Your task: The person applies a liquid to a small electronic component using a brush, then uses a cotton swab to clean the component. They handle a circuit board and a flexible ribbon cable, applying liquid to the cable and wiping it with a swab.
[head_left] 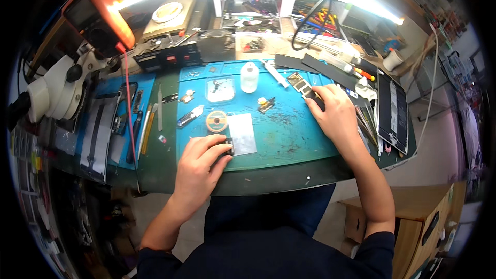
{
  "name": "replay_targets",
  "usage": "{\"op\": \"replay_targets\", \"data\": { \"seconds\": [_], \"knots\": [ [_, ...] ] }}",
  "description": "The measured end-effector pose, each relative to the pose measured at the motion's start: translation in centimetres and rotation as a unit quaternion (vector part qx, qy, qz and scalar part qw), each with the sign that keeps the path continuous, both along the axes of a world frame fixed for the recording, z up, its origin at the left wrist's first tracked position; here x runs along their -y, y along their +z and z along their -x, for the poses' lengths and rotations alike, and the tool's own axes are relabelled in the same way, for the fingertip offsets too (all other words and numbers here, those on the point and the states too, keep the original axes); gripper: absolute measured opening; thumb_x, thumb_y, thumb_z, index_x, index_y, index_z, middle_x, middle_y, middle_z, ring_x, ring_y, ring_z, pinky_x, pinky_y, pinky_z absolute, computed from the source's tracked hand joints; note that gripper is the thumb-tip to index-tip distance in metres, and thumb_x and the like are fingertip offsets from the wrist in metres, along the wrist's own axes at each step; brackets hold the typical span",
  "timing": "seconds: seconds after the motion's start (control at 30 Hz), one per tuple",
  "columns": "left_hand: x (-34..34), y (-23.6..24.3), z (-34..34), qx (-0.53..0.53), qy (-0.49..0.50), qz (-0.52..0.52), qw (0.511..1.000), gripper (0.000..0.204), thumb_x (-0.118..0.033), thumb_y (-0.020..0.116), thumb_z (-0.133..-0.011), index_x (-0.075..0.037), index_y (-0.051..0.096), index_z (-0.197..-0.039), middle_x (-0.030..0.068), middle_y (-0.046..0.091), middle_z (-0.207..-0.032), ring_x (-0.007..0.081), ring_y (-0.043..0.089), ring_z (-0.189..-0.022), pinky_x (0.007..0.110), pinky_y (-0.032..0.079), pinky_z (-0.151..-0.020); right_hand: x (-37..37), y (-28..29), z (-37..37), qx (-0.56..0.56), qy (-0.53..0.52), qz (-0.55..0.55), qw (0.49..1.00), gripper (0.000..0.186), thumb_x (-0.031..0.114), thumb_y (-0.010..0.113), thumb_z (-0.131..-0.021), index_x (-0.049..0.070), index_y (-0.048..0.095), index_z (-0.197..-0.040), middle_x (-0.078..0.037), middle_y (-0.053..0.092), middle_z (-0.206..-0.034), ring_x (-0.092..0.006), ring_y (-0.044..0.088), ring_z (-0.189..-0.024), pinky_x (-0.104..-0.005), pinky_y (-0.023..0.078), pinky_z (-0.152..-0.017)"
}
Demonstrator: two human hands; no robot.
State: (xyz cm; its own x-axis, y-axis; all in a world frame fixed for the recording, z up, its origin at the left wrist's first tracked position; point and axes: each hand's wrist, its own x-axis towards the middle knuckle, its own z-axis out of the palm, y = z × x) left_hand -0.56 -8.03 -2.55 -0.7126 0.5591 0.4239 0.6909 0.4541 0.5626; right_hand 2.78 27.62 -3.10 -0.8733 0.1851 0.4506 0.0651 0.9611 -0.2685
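Near the front of the blue work mat (289,147), my left hand (199,163) is closed, with its fingertips and thumb on a small dark part (230,146). That part's kind is too small to make out. My right hand (335,113) curls over the lower end of a slim metal-and-black piece (298,82), perhaps a phone frame, lying at the mat's right side. The right palm hides part of this piece. Just beyond my left hand are a round spool (216,121) and a pale flat sheet (243,133).
A clear bottle (249,78), a clear tray of small bits (220,90) and a white syringe (275,74) occupy the mat's far half. An orange multimeter (98,18) and white microscope (54,90) stand left. A dark tablet-like panel (391,111) leans at right.
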Motion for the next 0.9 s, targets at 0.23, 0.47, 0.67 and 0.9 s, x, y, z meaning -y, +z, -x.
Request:
{"op": "replay_targets", "data": {
  "seconds": [0.23,0.47,0.67,0.9],
  "knots": [
    [-0.1,-0.5,-0.1,-0.021,0.014,-0.004,1.0,0.022,0.002,0.087,-0.087,-0.001,0.082,-0.108,0.0116,0.079,-0.125,0.0338,0.07,-0.112,0.043,0.058,-0.095,-4.1,9.3,-3.5,-0.047,-0.079,0.095,0.991,0.027,0.028,0.081,-0.102,0.004,0.085,-0.113,-0.018,0.082,-0.104,-0.034,0.08,-0.091,-0.0427,0.061,-0.082],
    [-0.4,-0.5,-0.3,0.011,0.014,-0.004,1.0,0.02,0.004,0.085,-0.089,0.0,0.081,-0.108,0.0135,0.08,-0.129,0.033,0.071,-0.119,0.043,0.058,-0.102,-6.5,7.8,-12.4,0.136,-0.13,0.127,0.974,0.017,0.021,0.082,-0.099,0.008,0.085,-0.109,-0.011,0.08,-0.096,-0.0261,0.075,-0.08,-0.0389,0.058,-0.074],
    [0.3,-0.6,-0.6,-0.019,0.018,-0.02,0.999,0.026,0.004,0.084,-0.092,0.0,0.08,-0.118,0.0145,0.079,-0.13,0.033,0.074,-0.115,0.043,0.059,-0.1,-5.7,3.2,-10.4,0.038,-0.006,0.009,0.999,0.023,0.008,0.08,-0.098,0.007,0.081,-0.122,-0.009,0.081,-0.109,-0.0278,0.078,-0.099,-0.039,0.062,-0.087],
    [1.1,1.4,0.6,-0.021,0.032,-0.047,0.998,0.029,0.001,0.084,-0.095,-0.002,0.079,-0.124,0.0154,0.08,-0.124,0.036,0.076,-0.112,0.043,0.06,-0.098,-6.3,2.2,-9.4,0.023,0.005,-0.068,0.997,0.021,0.003,0.078,-0.091,0.005,0.08,-0.112,-0.012,0.077,-0.103,-0.0326,0.074,-0.095,-0.0439,0.061,-0.086]
  ]
}}
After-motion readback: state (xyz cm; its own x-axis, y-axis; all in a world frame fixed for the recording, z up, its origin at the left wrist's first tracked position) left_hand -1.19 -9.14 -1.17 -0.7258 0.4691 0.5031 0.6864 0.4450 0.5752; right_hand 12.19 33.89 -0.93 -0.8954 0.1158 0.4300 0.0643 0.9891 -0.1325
